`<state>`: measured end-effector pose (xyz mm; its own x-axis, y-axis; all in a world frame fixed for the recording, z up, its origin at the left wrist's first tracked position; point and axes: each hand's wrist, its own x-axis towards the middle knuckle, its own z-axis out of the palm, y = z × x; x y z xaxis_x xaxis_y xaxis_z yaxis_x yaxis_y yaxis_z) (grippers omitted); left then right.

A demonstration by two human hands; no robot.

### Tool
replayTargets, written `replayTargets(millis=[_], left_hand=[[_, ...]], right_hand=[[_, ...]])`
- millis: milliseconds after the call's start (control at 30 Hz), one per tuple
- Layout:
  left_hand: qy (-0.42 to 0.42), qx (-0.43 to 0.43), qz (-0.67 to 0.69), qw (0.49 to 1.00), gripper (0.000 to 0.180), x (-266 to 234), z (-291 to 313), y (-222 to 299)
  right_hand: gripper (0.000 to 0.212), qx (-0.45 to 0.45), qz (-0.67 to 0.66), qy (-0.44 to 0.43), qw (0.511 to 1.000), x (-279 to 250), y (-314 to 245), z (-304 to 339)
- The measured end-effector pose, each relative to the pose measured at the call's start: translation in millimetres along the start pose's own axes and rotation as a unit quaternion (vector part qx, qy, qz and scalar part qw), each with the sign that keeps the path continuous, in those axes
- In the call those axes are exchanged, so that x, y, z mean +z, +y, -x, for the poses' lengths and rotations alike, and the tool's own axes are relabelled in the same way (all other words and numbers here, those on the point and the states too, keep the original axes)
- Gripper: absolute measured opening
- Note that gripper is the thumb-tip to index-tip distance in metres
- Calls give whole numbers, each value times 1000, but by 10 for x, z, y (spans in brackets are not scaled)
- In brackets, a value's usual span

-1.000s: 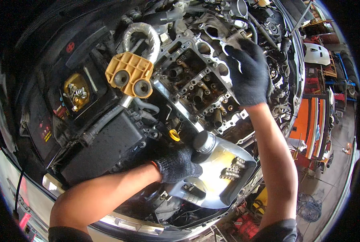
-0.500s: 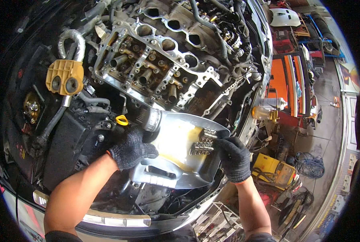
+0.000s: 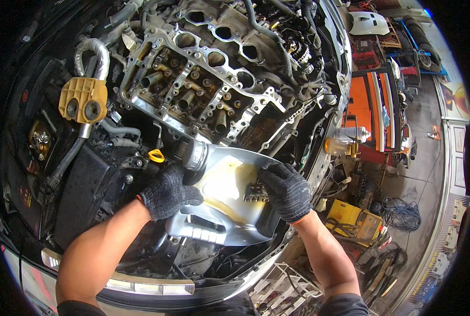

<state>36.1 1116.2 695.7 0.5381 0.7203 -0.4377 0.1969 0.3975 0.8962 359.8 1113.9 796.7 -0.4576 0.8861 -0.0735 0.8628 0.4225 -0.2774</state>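
A grey plastic jug (image 3: 245,216), cut open along one side, lies across the engine bay with its capped neck toward the upper left. Yellowish oil film coats its inside. Several small metal engine parts (image 3: 256,193) stand grouped in it, partly covered by my right hand. My left hand (image 3: 167,193), in a black knit glove, closes on the jug's edge between neck and handle, thumb over the rim. My right hand (image 3: 287,194), gloved alike, reaches inside beside the metal parts, its fingers bent and fingertips together; whatever they pinch is hidden.
Beyond the jug is the opened engine's cylinder head (image 3: 187,92). A yellow dipstick loop (image 3: 156,156) sits near my left hand, and a tan bracket (image 3: 82,100) farther left. Bottles (image 3: 345,141) stand at the bay's right edge, above a cluttered floor with a yellow machine (image 3: 353,218).
My right hand has moved left and a little up, farther into the jug, covering part of the metal parts. My left hand keeps its place on the jug.
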Motion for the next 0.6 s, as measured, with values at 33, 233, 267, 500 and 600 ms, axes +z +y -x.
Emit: replayTargets(millis=[33,233,267,500,600], left_hand=[[-2,20,-29,999,58,-5,0,-11],[2,-21,55,998,45,-1,5,-17],[6,-32,72,997,41,1,7,-10],[-38,-56,46,997,30,-42,29,26],[-25,-51,54,997,29,-36,24,52]], right_hand=[[23,-8,3,9,1000,18,-6,-5],[31,64,-102,30,992,136,-86,-20],[29,62,-103,46,992,134,-101,-22],[30,-13,-17,-16,1000,-89,-13,-73],[32,-56,23,-56,997,-111,44,-130]])
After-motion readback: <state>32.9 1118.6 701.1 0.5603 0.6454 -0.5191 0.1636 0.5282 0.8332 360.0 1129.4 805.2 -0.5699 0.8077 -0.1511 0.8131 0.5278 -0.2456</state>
